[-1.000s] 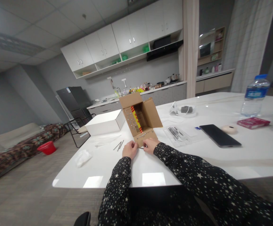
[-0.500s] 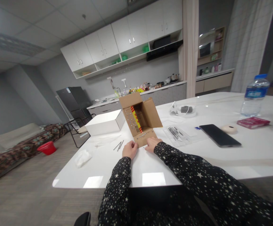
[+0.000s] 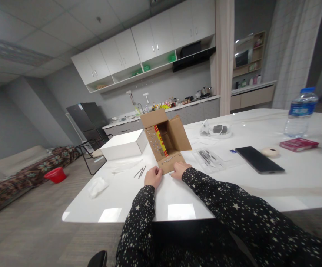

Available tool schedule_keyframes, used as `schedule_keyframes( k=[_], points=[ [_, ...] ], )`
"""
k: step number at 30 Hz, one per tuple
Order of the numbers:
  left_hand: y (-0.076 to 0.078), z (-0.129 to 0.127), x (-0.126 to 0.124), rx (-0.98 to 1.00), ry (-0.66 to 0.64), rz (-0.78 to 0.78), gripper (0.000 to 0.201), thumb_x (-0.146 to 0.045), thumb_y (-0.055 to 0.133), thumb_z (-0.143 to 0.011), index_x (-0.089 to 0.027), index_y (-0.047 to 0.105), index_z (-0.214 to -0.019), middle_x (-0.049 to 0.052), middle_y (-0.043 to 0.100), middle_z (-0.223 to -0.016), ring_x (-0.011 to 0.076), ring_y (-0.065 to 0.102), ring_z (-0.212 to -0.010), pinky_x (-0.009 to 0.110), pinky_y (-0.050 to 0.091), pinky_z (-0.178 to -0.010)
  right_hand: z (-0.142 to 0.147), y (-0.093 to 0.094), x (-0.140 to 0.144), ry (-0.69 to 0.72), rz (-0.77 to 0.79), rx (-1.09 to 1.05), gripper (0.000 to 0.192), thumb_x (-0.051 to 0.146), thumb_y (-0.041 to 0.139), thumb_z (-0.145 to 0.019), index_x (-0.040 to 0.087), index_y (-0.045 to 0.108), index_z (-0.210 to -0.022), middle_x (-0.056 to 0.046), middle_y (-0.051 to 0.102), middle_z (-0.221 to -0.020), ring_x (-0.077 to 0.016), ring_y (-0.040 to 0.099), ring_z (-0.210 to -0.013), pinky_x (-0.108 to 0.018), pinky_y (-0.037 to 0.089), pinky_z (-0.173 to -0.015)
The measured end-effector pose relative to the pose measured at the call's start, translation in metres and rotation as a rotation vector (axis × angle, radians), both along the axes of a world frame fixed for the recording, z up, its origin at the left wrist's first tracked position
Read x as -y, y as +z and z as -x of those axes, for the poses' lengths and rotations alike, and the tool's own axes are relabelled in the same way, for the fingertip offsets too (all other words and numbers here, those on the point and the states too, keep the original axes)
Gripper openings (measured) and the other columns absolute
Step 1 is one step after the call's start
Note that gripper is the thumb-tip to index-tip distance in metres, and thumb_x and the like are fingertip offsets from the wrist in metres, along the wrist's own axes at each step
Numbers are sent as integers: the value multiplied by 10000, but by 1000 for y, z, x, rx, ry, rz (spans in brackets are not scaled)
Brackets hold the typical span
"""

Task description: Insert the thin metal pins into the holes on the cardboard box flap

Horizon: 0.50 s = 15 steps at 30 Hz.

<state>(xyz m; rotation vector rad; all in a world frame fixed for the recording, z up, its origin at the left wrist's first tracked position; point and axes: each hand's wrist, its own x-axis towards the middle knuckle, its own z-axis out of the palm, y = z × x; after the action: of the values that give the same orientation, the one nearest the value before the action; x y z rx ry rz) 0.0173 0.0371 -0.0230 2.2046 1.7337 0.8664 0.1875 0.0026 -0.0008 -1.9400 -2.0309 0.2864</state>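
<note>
An opened cardboard box (image 3: 174, 137) stands on the white table in front of me, its inside facing me and its flaps spread. Small pale dots mark the left flap and the front flap (image 3: 172, 161). My left hand (image 3: 153, 177) is closed at the lower left corner of that front flap, thumb and fingers pinched on its edge. On the flap's lower right, my right hand (image 3: 181, 170) is closed with fingers bent down; a tiny dark tip shows beneath them, too small to name. Thin metal rods (image 3: 140, 172) lie left of my left hand.
A white box (image 3: 124, 144) and crumpled white tissue (image 3: 97, 187) are on the left. Rightward lie a clear plastic case (image 3: 208, 159) of slim metal pieces, a phone (image 3: 258, 160), a magenta box (image 3: 298, 145) and a water bottle (image 3: 301, 113). The table's front edge (image 3: 94, 221) is close.
</note>
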Motion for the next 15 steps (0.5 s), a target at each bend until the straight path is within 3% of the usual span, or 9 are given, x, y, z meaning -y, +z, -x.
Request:
schedule_keyframes(
  k=[15],
  points=[
    [-1, 0, -1, 1, -2, -4, 272, -403, 458, -789, -196, 537, -631, 12, 601, -622, 136, 520, -619, 235, 336, -592, -2, -3, -6, -21, -140, -50, 284, 344, 528, -727, 200, 574, -968, -96, 646, -978, -249, 612, -871, -323, 443, -670]
  ],
)
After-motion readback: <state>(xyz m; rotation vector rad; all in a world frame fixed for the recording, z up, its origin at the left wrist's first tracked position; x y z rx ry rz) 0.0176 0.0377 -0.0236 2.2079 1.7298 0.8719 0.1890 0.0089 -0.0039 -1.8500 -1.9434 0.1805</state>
